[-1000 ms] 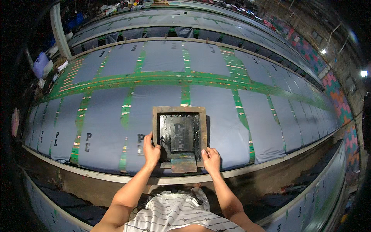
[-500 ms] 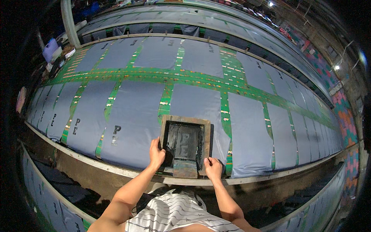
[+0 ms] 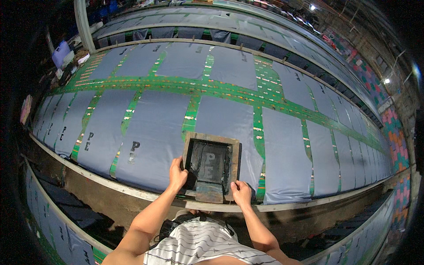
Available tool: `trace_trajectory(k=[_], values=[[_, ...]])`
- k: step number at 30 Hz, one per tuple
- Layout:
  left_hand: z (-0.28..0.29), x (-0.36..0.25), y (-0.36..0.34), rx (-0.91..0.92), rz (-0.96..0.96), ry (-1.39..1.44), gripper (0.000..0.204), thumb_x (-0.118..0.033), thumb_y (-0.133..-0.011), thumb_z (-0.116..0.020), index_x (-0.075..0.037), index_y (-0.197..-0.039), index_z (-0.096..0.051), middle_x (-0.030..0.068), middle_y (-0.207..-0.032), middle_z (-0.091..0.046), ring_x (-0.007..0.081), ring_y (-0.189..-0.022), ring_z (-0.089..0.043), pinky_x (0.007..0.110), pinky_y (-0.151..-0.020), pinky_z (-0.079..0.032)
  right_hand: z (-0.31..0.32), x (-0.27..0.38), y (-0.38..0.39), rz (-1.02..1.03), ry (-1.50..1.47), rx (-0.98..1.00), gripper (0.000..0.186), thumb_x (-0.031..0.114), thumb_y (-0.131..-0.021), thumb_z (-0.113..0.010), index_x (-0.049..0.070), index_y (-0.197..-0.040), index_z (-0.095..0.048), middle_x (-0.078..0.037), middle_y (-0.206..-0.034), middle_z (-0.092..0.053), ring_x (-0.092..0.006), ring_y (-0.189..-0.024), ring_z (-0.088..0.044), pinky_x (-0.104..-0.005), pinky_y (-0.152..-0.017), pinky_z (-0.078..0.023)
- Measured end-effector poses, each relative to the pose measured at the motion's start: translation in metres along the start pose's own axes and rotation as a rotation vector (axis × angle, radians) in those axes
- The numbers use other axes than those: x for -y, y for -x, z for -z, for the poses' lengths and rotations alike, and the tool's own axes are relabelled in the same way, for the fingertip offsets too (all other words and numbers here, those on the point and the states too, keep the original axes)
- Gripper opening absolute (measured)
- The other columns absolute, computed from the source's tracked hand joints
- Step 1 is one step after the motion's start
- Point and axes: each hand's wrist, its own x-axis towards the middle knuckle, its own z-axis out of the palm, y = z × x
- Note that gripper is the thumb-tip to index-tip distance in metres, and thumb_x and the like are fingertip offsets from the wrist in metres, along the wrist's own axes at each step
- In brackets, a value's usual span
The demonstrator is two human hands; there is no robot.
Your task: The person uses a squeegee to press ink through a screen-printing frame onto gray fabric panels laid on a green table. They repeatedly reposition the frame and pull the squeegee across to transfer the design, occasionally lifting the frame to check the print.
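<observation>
A square screen-printing frame (image 3: 235,159) with a dark inked mesh (image 3: 211,163) and a pale stencil shape sits over a blue-grey fabric panel (image 3: 224,117) near the front edge of a long table. A stained flat squeegee blade (image 3: 210,193) rests at the mesh's near end. My left hand (image 3: 178,174) grips the frame's left side, fingers curled round it. My right hand (image 3: 241,192) is closed on the lower right side of the frame, thumb up. Dark printed letters (image 3: 134,145) mark the panels to the left. The fabric directly under the frame is hidden.
The green table top (image 3: 229,90) holds two rows of fabric panels, bordered by a pale rail (image 3: 110,182). More long tables (image 3: 185,15) stand beyond and behind me. A pillar (image 3: 83,26) and purple jug (image 3: 59,56) are at far left, a coloured wall (image 3: 393,123) at right.
The table appears shifted around the frame: compared with a second ago, the frame and both hands sit over a panel further right. Over the last half second they barely move.
</observation>
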Motion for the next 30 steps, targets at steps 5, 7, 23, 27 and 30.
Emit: trace_trajectory(k=[5,7,23,27,30], values=[[0.004,-0.001,-0.001,0.028,0.05,0.02,0.063,0.007,-0.069,-0.06,0.007,-0.132,-0.055,0.022,-0.116,-0.059,0.0396,-0.11,-0.058,0.04,-0.096,-0.047,-0.006,-0.001,0.001,0.055,0.039,-0.055,0.042,0.032,-0.092,-0.071,-0.007,-0.109,-0.069,-0.02,-0.1,-0.07,-0.0324,-0.09,-0.069,-0.0396,-0.081,-0.053],[0.004,0.0,-0.001,0.032,0.056,-0.005,0.063,0.006,-0.069,-0.06,0.007,-0.132,-0.055,0.0224,-0.115,-0.059,0.0406,-0.111,-0.058,0.042,-0.097,-0.047,-0.003,0.004,0.002,0.036,0.028,-0.038,0.043,0.032,-0.092,-0.07,-0.006,-0.11,-0.069,-0.021,-0.101,-0.07,-0.0335,-0.091,-0.069,-0.0402,-0.082,-0.053],[0.0,0.005,-0.002,0.035,-0.008,-0.05,0.062,0.005,-0.069,-0.058,0.008,-0.13,-0.055,0.0249,-0.115,-0.058,0.0439,-0.113,-0.054,0.046,-0.102,-0.043,0.0,0.082,0.049,0.822,0.408,0.289,0.041,0.016,-0.079,-0.075,0.002,-0.117,-0.067,-0.011,-0.116,-0.062,-0.0301,-0.112,-0.057,-0.0423,-0.096,-0.044],[-0.001,0.009,-0.001,0.021,-0.012,-0.059,0.062,0.004,-0.069,-0.058,0.009,-0.13,-0.054,0.0249,-0.114,-0.057,0.0445,-0.111,-0.054,0.047,-0.101,-0.043,-0.012,0.094,0.034,0.706,0.414,0.19,0.028,0.013,-0.082,-0.069,0.003,-0.107,-0.067,-0.011,-0.109,-0.064,-0.0302,-0.107,-0.058,-0.0449,-0.093,-0.045],[-0.002,0.013,-0.002,0.017,-0.046,-0.084,0.062,0.004,-0.068,-0.058,0.009,-0.13,-0.054,0.0249,-0.114,-0.057,0.0443,-0.111,-0.053,0.047,-0.1,-0.043,-0.017,0.092,0.017,0.705,0.374,0.184,0.019,0.006,-0.077,-0.069,0.003,-0.096,-0.066,-0.013,-0.098,-0.065,-0.0328,-0.097,-0.061,-0.0439,-0.087,-0.049]])
